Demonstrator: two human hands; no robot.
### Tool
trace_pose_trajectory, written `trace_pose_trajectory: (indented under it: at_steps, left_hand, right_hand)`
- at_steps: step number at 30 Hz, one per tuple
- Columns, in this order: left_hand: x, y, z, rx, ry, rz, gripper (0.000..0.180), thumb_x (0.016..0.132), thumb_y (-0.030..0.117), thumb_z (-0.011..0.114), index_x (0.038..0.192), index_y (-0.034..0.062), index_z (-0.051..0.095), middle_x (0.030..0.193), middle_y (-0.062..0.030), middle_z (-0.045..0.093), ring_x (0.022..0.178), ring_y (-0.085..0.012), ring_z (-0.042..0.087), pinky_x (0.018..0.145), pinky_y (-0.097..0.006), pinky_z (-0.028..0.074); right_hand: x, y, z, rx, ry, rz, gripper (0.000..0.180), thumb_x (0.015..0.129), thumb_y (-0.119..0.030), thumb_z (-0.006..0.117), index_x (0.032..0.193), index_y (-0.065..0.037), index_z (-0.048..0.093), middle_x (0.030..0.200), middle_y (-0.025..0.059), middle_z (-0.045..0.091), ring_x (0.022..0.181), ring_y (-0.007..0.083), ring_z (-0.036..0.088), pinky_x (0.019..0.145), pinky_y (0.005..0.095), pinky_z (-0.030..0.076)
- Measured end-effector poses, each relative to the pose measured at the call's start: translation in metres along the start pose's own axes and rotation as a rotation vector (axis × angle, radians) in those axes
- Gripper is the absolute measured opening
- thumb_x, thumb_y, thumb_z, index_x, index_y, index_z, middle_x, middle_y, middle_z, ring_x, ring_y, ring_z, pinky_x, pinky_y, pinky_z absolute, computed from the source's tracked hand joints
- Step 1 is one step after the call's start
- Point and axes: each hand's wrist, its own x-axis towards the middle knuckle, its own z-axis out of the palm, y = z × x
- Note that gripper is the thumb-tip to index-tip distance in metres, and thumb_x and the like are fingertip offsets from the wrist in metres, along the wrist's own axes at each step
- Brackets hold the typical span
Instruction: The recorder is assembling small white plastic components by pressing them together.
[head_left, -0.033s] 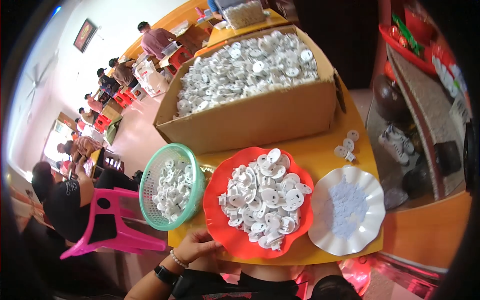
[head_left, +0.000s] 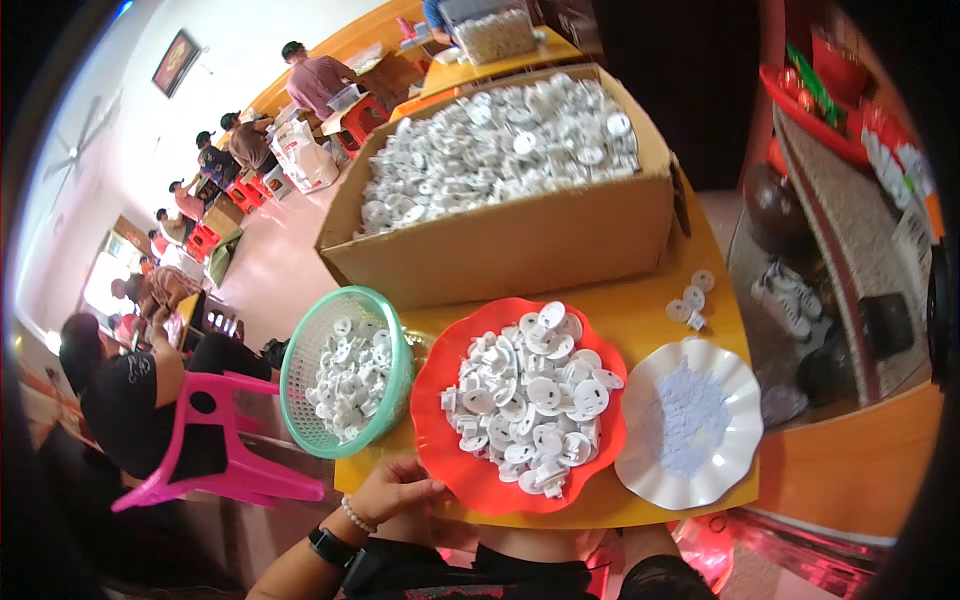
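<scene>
My left hand (head_left: pixel 393 494) is at the lower left rim of a red wavy-edged plate (head_left: pixel 432 420). Its thumb lies along the rim, and the other fingers are partly hidden by the plate, so it seems to grip it. Heaped on the plate are small white round plastic parts (head_left: pixel 543 392) with slots and stems. To the left leans a green mesh basket (head_left: pixel 400 385) holding similar white pieces. A white wavy-edged plate (head_left: pixel 738 470) with pale bluish powder (head_left: pixel 690 425) stands on the right. My right hand does not show.
Behind the plates, a large cardboard box (head_left: pixel 510 235) full of white parts stands on the yellow table (head_left: pixel 720 300). Several loose parts (head_left: pixel 694 297) lie right of it. A pink chair (head_left: pixel 215 440) and a seated person are on the left; shoes (head_left: pixel 788 300) are at right.
The view has shifted slightly. My left hand stays at the red plate's rim, and the plates, basket and parts keep their places.
</scene>
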Motion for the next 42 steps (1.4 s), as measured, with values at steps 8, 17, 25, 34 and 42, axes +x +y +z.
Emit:
trace_pose_trajectory:
  at_steps: [8,17,25,34,42]
  left_hand:
    - [-0.001,-0.012,-0.005,-0.081,-0.097,0.131,0.029,0.092,0.020,0.066,0.115,0.0018,0.063,0.096,-0.0058,0.070,0.079,-0.0103,0.066,0.063,-0.023,0.054]
    - [0.005,-0.032,-0.001,-0.123,-0.017,0.333,0.025,0.091,0.014,0.066,0.111,0.0013,0.065,0.088,-0.0049,0.070,0.070,-0.0087,0.064,0.062,-0.022,0.051]
    - [-0.085,0.022,0.054,-0.264,-0.373,0.409,0.027,0.095,0.015,0.060,0.118,0.0006,0.062,0.103,-0.0063,0.067,0.090,-0.0152,0.067,0.074,-0.029,0.056]
    - [-0.134,0.012,0.070,-0.535,-0.852,0.469,0.035,0.097,0.017,0.057,0.127,-0.0002,0.054,0.107,-0.0067,0.063,0.091,-0.0146,0.065,0.080,-0.032,0.057]
    - [-0.124,0.002,0.072,-0.766,-0.981,0.473,0.040,0.096,0.026,0.060,0.127,0.0016,0.054,0.110,-0.0090,0.064,0.093,-0.0175,0.064,0.079,-0.033,0.055]
  right_hand:
    - [-0.053,-0.011,-0.115,-0.354,0.078,0.019,0.028,0.073,-0.020,0.064,0.090,0.001,0.068,0.090,0.0228,0.068,0.077,0.0342,0.066,0.069,0.0421,0.052]
    - [-0.146,-0.069,-0.171,-0.559,-0.206,0.234,0.030,0.071,-0.026,0.065,0.091,-0.003,0.069,0.091,0.0213,0.068,0.084,0.0365,0.066,0.074,0.0458,0.052]
    - [-0.218,-0.298,-0.235,0.570,0.367,-0.200,0.034,0.079,0.000,0.072,0.110,-0.001,0.059,0.108,0.0041,0.057,0.098,0.0126,0.058,0.087,0.0278,0.048]
    - [-0.233,-0.402,-0.211,0.364,0.567,-0.559,0.042,0.076,0.002,0.077,0.115,-0.003,0.062,0.119,0.0105,0.048,0.112,0.0199,0.052,0.092,0.0304,0.048]
    - [-0.222,-0.396,-0.199,0.556,0.531,-0.598,0.045,0.075,-0.001,0.078,0.116,-0.003,0.061,0.116,0.0100,0.051,0.110,0.0192,0.053,0.093,0.0318,0.046]
